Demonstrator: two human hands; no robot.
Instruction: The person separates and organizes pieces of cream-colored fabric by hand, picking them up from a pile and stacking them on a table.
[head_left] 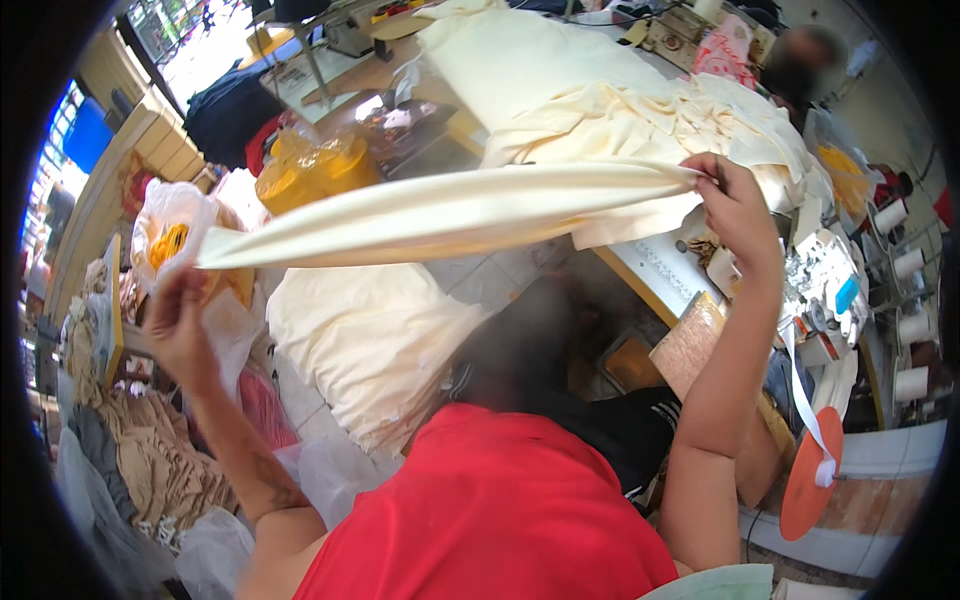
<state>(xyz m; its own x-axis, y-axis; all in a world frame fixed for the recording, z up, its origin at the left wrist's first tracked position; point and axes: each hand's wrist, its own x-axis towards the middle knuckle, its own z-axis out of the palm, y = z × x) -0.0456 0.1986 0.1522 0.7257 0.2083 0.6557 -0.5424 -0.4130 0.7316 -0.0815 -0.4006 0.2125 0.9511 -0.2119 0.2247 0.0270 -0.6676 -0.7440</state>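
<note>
Red shirt (490,505) was seen nearest; beyond it, a cream fabric panel (440,213) was held aloft, its ends pinched by the left hand (181,325) and right hand (735,208). Seemingly light and limp, it was best gripped near its corners.

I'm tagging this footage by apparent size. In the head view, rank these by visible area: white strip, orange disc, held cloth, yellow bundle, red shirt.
Largest to smallest:
1. Red shirt, enlarged by nearness
2. Held cloth
3. Yellow bundle and orange disc: too alike to rank
4. White strip
</note>
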